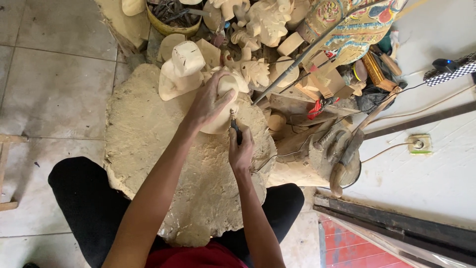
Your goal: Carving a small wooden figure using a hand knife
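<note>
Wooden carving (224, 111) resting on our rough wood block (148, 144), our left hand (208, 104) clasped over it and our right hand (241, 151) closed on a small knife (235, 130): we judge shaping under way, calling for short, controlled cuts.

Floor: pale grey tiles (54, 84) with thin dark joints, dusty and lightly stained, cover the left side.
Right side: a whitish surface (436, 168), smooth and scuffed, carries a small square socket plate (419, 144) with a cable running to it.
Lower right: dark metal bars (396, 226) lie aslant beside a red panel (357, 248).
Left edge: part of a light wooden frame (6, 171) shows.
Top: a heap of pale carved wooden figures (263, 22), offcuts, and a yellow-rimmed bowl of dark tools (173, 17).
Light: even daylight, soft, with no hard shadows.
</note>
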